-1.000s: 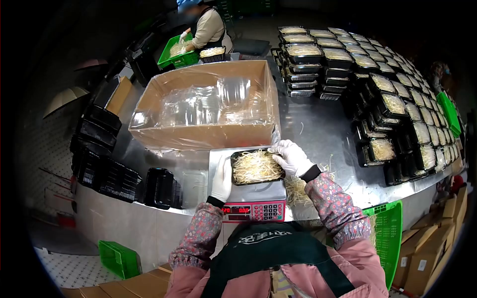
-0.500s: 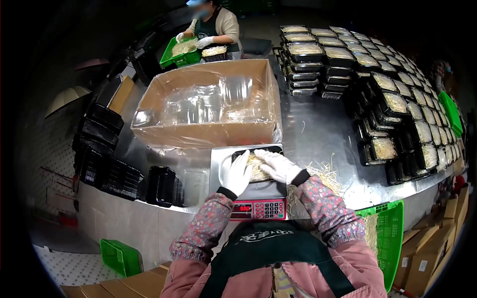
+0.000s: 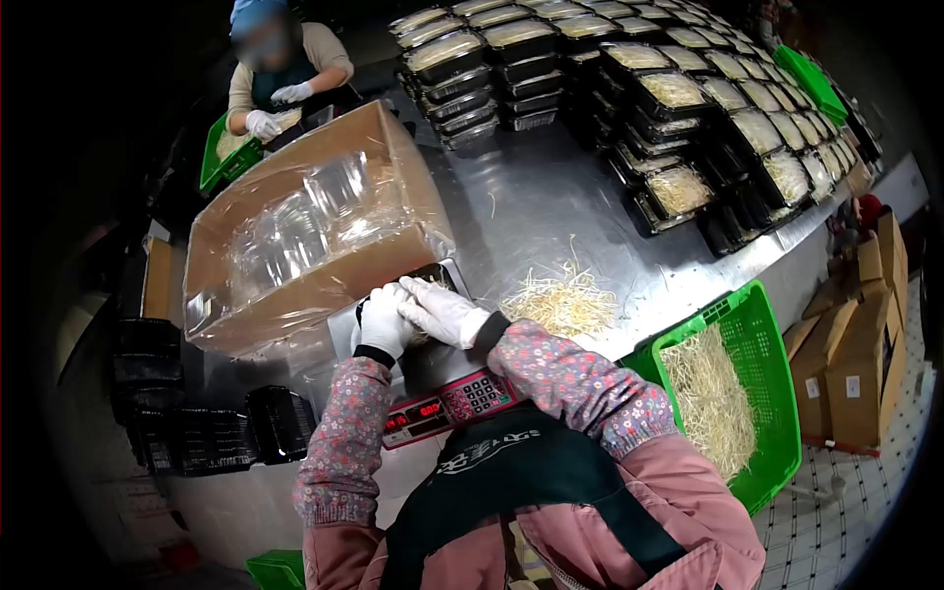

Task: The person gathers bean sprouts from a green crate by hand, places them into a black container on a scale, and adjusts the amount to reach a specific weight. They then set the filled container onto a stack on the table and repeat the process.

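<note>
Both my hands wear white gloves and lie over a black tray (image 3: 433,279) of bean sprouts on the red and silver scale (image 3: 458,405). My left hand (image 3: 385,321) rests at the tray's left side, fingers together and partly covered. Stretched across the tray's top, my right hand (image 3: 440,309) touches my left fingertips. Most of the tray and its sprouts is hidden under the gloves. Red digits show on the scale's display. To the right, a loose pile of sprouts (image 3: 560,301) lies on the metal table (image 3: 531,197).
A carton of clear lids (image 3: 285,285) stands beyond the scale. Stacked filled trays (image 3: 678,187) cover the back right. Black empty trays (image 3: 202,440) are at left. A green crate (image 3: 782,423) of sprouts stands at right. A co-worker (image 3: 295,69) works at the back left.
The view has swung to the right, so the scale and carton sit further left and more of the green crate shows. My hands have drawn closer together over the tray.
</note>
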`<state>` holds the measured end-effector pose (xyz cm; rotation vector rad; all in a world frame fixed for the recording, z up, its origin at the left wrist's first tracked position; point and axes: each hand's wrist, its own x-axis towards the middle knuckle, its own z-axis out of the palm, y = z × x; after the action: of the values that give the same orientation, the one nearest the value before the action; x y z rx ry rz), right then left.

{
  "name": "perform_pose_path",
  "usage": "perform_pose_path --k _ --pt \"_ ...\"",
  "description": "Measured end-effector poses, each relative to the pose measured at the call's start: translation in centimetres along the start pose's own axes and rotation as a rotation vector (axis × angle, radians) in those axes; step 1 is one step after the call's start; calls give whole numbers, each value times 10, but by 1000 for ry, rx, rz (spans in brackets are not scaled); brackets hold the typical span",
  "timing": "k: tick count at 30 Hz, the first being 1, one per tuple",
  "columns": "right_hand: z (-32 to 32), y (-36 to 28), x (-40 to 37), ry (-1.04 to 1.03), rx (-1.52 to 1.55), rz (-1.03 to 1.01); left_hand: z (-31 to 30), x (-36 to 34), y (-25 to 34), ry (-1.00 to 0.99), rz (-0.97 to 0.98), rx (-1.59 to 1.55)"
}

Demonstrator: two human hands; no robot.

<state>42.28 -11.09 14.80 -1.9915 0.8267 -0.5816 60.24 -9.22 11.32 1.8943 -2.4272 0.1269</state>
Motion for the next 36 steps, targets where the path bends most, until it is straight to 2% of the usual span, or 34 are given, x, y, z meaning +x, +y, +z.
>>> perform_pose_path --k 2,3,5,6,7,8,9,11,13,15,16,17,19,20,21,23,25,26,27,29,32,33,35,36 --pt "-38 -2 -24 222 -18 -191 -11 -4 2 97 35 -174" --pt "-68 -1 -39 317 11 -224 -31 -7 11 113 25 -267" --pt "-124 21 -75 487 77 -106 -58 -8 27 315 44 -331" --pt "-147 36 -98 573 73 21 -77 -8 43 377 52 -338" --pt "-158 73 -117 697 41 55 -93 -8 61 441 54 -346" --pt "-173 90 -141 698 -250 192 -105 -8 83 408 130 -473" --pt "-171 111 -163 629 -407 360 -111 -7 107 373 206 -595" --pt "-140 115 -196 417 -635 543 -90 -10 152 83 307 -703" --pt "-108 79 -201 16 -756 789 -49 -10 200 -210 282 -514" --pt "-88 102 -207 -153 -727 728 -13 -1 232 -483 224 -297" --pt "-84 120 -206 -117 -732 703 2 9 237 -488 178 -222" --pt "-96 109 -197 -115 -779 721 34 18 234 -431 120 -263" --pt "-105 145 -189 -7 -587 595 38 42 228 -430 23 -373" --pt "-106 168 -190 4 -656 444 56 50 226 -434 -14 -383" --pt "-109 180 -185 13 -589 449 85 60 223 -436 -54 -393" --pt "-132 195 -172 -173 -566 563 96 73 215 -427 -86 -407" --pt "-158 203 -173 11 -533 569 75 71 207 -427 -80 -420" --pt "-187 175 -167 -19 -488 690 58 65 206 -307 -73 -429" --pt "-200 194 -170 45 -379 606 59 61 198 -313 -29 -372" --pt "-230 174 -163 128 -354 597 33 54 194 -310 34 -430" --pt "-230 152 -138 103 -304 499 18 46 212 -102 187 -572" --pt "-214 161 -128 60 -301 498 33 44 218 -120 189 -543" --pt "-191 176 -116 -191 -449 476 30 43 237 -135 127 -413" --pt "-182 208 -124 -188 -381 397 36 39 241 -232 85 -406"
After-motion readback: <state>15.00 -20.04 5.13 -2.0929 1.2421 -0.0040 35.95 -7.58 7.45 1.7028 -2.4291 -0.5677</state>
